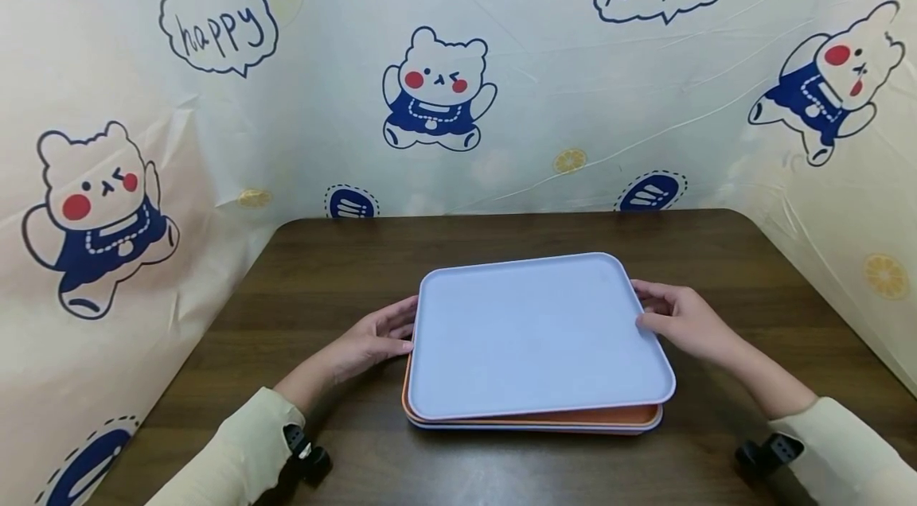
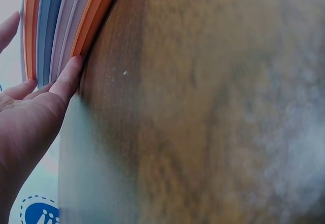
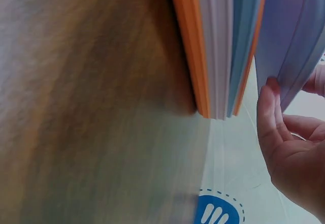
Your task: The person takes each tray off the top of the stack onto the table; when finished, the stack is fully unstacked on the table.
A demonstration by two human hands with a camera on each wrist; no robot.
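Right grip (image 1: 680,319): narrow, holding the right edge of the light blue, rectangular, plastic-looking tray (image 1: 537,339) with rounded corners. My thumb lies over its upper face, and my fingers reach to the underside.

Position of this tray: uppermost on a stack, near the middle of the tabletop (image 1: 344,251), which is dark brown with wood grain. Its right side is lifted and tilted. A gap shows at right between it and the orange tray (image 1: 616,415) directly beneath; at left the two lie close together.

Left grip (image 1: 368,343): wide, fingers mostly extended, fingertips touching the left side of the stack. One fingertip meets the lowest orange rim (image 3: 191,41), just above the tabletop.

Stack, viewed from the side: above that lowest rim sit a pair of pale lavender rims (image 3: 210,56), then a blue rim (image 3: 241,51), then the upper orange one. These lie closely nested.

Surroundings: I wear cream sleeves (image 1: 236,442) with a small black device (image 1: 308,454) at each wrist. Beyond the far edge and along both sides hangs a pale sheet (image 1: 544,100), creased, printed with bears in blue clothing, lemon slices and the word "happy".
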